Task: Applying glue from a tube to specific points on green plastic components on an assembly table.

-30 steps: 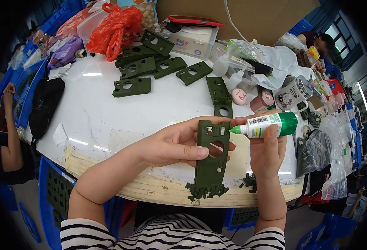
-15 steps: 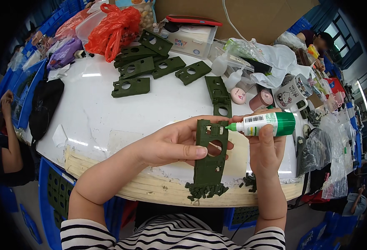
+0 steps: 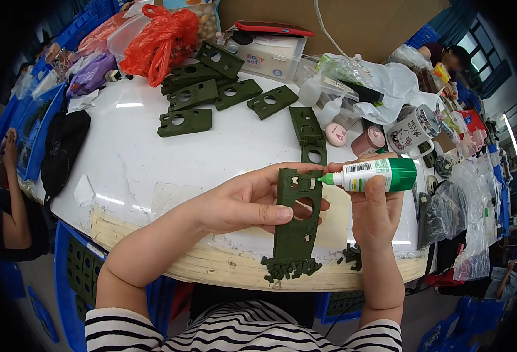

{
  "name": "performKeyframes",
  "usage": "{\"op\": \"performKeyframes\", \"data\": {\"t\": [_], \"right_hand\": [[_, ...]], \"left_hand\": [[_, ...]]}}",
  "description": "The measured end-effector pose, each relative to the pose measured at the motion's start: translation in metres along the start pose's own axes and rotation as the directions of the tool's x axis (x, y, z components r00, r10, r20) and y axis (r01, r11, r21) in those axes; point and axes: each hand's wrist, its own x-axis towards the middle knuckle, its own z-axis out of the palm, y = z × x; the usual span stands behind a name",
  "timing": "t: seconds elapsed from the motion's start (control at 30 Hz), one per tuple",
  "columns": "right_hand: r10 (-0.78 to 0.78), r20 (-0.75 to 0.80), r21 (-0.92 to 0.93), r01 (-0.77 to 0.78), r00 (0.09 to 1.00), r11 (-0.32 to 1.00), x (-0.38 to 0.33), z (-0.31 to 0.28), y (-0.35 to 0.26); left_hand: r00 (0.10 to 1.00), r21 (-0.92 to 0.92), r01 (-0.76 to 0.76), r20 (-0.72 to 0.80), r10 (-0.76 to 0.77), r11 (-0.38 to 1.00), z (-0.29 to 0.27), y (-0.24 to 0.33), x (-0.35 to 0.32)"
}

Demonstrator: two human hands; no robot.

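My left hand (image 3: 243, 199) holds a long dark green plastic plate (image 3: 296, 234) with a round hole, upright over the table's front edge. A cluster of small green pieces hangs at its lower end. My right hand (image 3: 376, 217) grips a small green and white glue bottle (image 3: 381, 174) lying sideways. Its green nozzle tip touches the upper right edge of the plate.
Several more green plates (image 3: 202, 94) lie across the white table (image 3: 135, 158). A red plastic bag (image 3: 161, 38), a white box (image 3: 270, 56), a printed mug (image 3: 414, 129) and clear bags (image 3: 464, 223) crowd the back and right. Another person's arm (image 3: 9, 193) shows at the left.
The glue bottle's nozzle has shifted slightly left, onto the plate's top edge. My left hand and the plate have barely moved.
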Motion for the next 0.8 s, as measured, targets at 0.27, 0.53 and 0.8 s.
{"op": "performKeyframes", "data": {"t": [0.27,0.53,0.8], "right_hand": [[-0.01,-0.011,-0.013,0.01,1.0,1.0,0.0,-0.001,0.001],[0.006,0.029,-0.001,-0.006,1.0,1.0,0.001,-0.006,0.003],[-0.078,0.101,-0.142,0.092,0.992,0.986,0.003,-0.015,0.007]], "left_hand": [[1.0,0.005,-0.013,0.002,0.013,1.0,0.001,0.0,0.0],[1.0,0.025,-0.017,-0.01,0.017,1.0,-0.001,-0.001,-0.001],[0.999,0.028,-0.01,-0.034,0.011,1.0,0.004,0.003,0.0]]}}
